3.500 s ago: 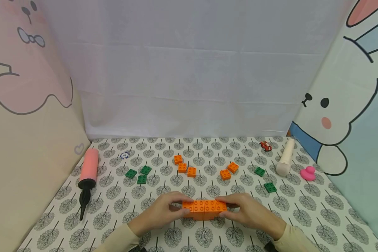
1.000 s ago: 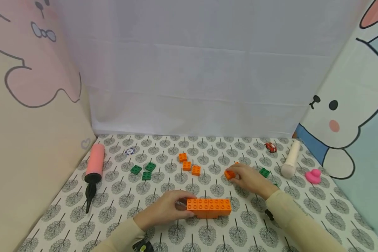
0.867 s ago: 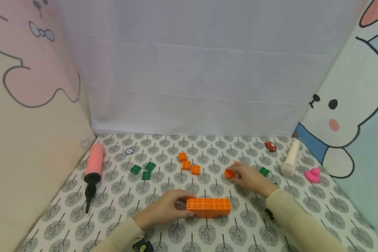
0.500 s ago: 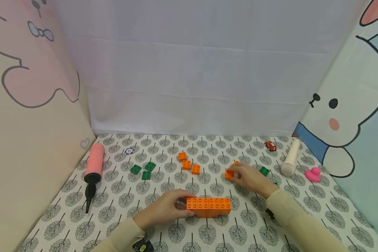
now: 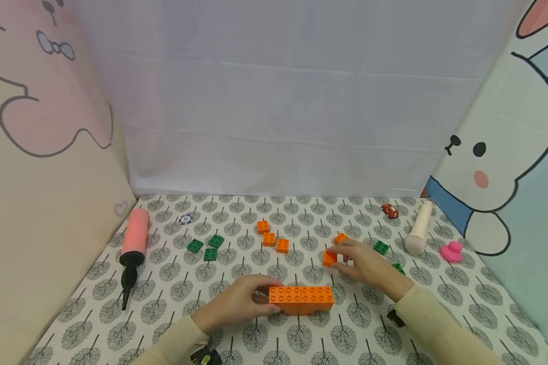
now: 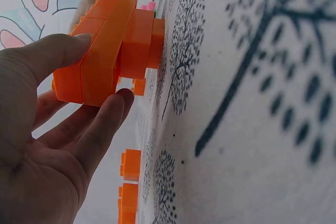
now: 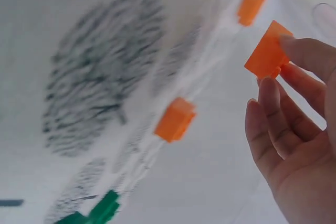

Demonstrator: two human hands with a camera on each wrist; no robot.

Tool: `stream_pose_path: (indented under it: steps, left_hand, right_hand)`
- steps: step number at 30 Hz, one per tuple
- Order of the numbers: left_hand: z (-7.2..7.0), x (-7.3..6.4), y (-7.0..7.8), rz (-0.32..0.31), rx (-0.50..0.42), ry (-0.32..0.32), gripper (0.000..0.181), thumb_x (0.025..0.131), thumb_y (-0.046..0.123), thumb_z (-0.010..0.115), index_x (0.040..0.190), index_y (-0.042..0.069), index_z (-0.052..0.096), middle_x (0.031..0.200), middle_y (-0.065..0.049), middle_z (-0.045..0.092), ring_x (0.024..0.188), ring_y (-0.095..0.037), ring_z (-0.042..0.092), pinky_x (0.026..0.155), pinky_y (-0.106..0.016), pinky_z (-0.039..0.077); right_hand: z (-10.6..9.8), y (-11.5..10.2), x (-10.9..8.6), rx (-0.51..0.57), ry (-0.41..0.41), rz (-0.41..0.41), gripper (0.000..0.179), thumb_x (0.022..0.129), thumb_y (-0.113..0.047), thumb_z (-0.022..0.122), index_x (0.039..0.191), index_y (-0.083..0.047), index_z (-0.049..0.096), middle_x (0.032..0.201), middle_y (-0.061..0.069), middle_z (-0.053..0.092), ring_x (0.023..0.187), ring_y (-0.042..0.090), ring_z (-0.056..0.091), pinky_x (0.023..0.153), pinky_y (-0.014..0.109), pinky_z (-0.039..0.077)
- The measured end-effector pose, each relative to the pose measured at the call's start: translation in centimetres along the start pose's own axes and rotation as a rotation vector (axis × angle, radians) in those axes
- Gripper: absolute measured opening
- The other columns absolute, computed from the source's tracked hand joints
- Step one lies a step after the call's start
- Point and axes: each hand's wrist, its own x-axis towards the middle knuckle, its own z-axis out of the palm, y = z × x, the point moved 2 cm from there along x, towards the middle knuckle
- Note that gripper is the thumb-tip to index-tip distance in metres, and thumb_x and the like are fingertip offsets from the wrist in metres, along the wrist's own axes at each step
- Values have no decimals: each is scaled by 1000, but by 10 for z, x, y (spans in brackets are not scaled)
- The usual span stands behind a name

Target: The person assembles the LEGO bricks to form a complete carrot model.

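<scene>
At the front centre stands a long orange block assembly [image 5: 301, 298], wider on top and stepped narrower below. My left hand [image 5: 242, 300] grips its left end, thumb on the near face and fingers on the far face; the left wrist view shows this hold on the assembly [image 6: 105, 51]. Farther back and to the right, my right hand [image 5: 364, 263] pinches a single orange building block [image 5: 330, 258] between thumb and fingers. In the right wrist view that block [image 7: 270, 51] appears raised above the cloth. Just behind it lies another orange block [image 5: 341, 238].
Three orange blocks [image 5: 268, 239] lie at mid-table, with green blocks [image 5: 210, 254] to their left and more green blocks [image 5: 381, 247] on the right. A pink pump [image 5: 134, 238] lies far left. A white cylinder [image 5: 418, 228], pink duck [image 5: 451, 252] and red car [image 5: 389, 211] sit right.
My right hand left the assembly's right end, reached the loose orange blocks and took one, now drawing it slightly nearer. The left hand keeps its hold on the assembly.
</scene>
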Motion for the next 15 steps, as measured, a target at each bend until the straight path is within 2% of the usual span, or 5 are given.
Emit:
stream_pose_path:
  steps: [7,15]
  left_hand:
    - [0,0,0,2,20,2,48,84,33,79,129,23,65,116,7,67,99,-5,65,86,-20,55]
    - [0,0,0,2,11,1,46,84,31,79,127,22,66,116,5,67,100,-6,65,87,-20,55]
  right_hand:
    - [-13,-30,-18,114,88,-132,36,92,-19,72,127,-13,69,121,3,66,89,11,64,69,26,57]
    - [-14,-58,-34,177,119,-318,36,88,-13,76,124,-12,70,114,-3,64,88,8,60,69,20,54]
